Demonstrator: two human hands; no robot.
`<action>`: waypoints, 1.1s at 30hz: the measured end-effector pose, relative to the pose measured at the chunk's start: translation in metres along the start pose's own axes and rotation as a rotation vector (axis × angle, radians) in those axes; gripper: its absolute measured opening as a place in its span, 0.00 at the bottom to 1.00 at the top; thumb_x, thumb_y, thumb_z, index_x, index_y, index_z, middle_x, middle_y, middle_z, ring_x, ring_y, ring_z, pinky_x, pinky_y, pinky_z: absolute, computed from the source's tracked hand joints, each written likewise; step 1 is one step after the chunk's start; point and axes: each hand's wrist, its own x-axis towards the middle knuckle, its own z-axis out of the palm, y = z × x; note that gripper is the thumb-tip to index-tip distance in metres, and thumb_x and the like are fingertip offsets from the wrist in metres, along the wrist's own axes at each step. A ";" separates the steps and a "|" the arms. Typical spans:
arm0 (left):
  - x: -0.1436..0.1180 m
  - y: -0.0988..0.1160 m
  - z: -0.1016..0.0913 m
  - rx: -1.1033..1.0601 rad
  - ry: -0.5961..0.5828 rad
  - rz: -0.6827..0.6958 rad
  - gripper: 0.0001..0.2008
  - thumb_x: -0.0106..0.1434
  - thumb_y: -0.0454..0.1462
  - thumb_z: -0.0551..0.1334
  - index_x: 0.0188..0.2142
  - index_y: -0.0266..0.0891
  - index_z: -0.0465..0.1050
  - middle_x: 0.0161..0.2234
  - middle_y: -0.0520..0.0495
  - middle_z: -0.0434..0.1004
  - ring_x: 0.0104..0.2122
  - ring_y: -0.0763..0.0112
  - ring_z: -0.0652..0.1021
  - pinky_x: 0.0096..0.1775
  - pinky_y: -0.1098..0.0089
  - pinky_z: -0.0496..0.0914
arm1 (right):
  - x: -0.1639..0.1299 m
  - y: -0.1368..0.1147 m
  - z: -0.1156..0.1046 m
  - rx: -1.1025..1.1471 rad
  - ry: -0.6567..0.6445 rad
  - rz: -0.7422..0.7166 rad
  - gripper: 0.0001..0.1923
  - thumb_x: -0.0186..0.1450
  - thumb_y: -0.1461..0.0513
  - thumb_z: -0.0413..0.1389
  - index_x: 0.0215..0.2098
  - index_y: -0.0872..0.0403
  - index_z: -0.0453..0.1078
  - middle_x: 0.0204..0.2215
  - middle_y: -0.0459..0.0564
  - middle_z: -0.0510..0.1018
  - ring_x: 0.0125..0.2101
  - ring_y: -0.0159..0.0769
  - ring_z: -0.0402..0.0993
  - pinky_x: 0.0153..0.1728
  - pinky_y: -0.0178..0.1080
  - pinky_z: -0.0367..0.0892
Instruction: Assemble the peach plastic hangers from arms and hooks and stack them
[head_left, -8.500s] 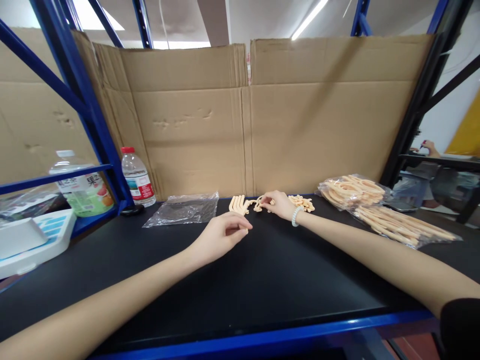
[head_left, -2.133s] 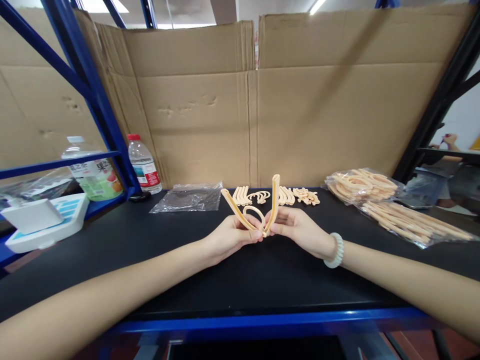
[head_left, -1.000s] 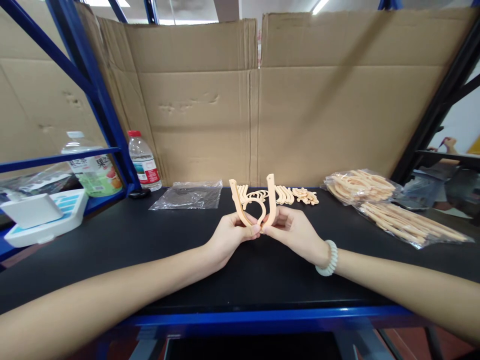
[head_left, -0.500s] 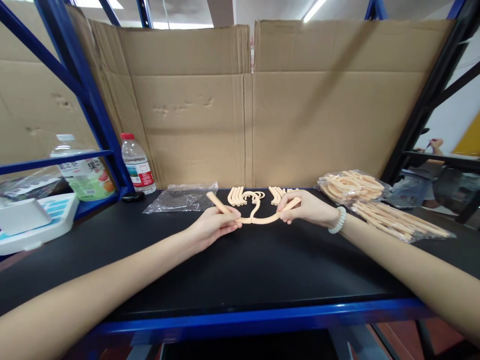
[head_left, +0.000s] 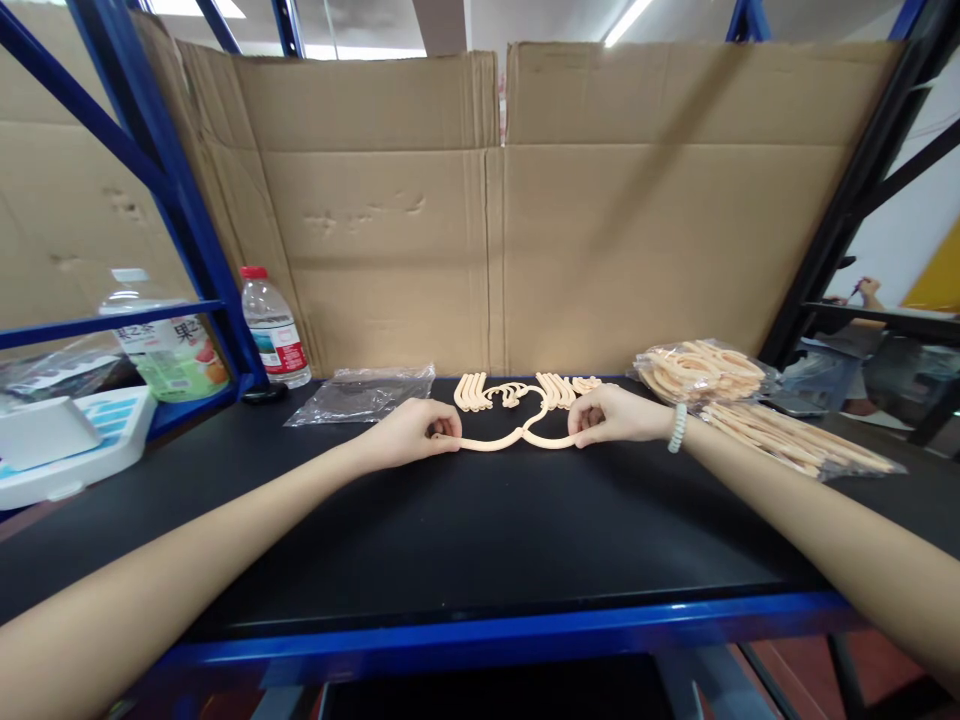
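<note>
Between my hands is a beige clothes hanger (head_left: 491,444), its two curved arms meeting in the middle and its hook rising above the join. My left hand (head_left: 416,432) is closed, pinching the outer end of the left arm. Fingers of my right hand (head_left: 611,415) are closed around the outer end of the right arm. Both ends are partly hidden by my fingers. Just behind the hanger lie a row of beige curved pieces (head_left: 471,392) on the left, beige hooks (head_left: 510,393) in the middle and more curved pieces (head_left: 555,391) on the right.
A flat clear plastic bag (head_left: 360,396) lies left of the pieces. Bagged beige hooks (head_left: 701,370) and bagged long beige pieces (head_left: 795,440) are at the right. A red-capped bottle (head_left: 274,330) stands back left. Cardboard (head_left: 375,240) walls the back of the black table (head_left: 450,540).
Both hands have shifted their grip outward to the hanger's ends. The hanger's arms, with ends raised before, now sit lower and flatter, and its hook has moved right.
</note>
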 end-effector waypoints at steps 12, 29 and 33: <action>-0.005 0.012 -0.013 0.315 -0.165 0.131 0.05 0.59 0.35 0.59 0.29 0.39 0.73 0.28 0.49 0.72 0.26 0.71 0.70 0.29 0.73 0.57 | -0.001 -0.008 0.004 -0.107 -0.050 -0.080 0.08 0.58 0.59 0.57 0.29 0.56 0.72 0.24 0.46 0.75 0.24 0.29 0.68 0.25 0.32 0.64; -0.002 -0.002 -0.005 0.447 -0.106 0.113 0.07 0.61 0.37 0.56 0.32 0.38 0.71 0.29 0.50 0.72 0.28 0.71 0.71 0.30 0.72 0.61 | 0.002 -0.007 0.007 -0.142 -0.017 -0.035 0.09 0.60 0.59 0.56 0.30 0.58 0.72 0.26 0.49 0.76 0.27 0.31 0.70 0.28 0.34 0.64; -0.003 0.001 -0.006 0.463 -0.110 0.115 0.07 0.61 0.37 0.55 0.32 0.38 0.71 0.29 0.50 0.72 0.28 0.70 0.71 0.30 0.72 0.62 | 0.002 -0.008 0.004 -0.150 -0.078 -0.031 0.09 0.60 0.58 0.57 0.30 0.58 0.72 0.25 0.48 0.76 0.26 0.31 0.71 0.27 0.34 0.65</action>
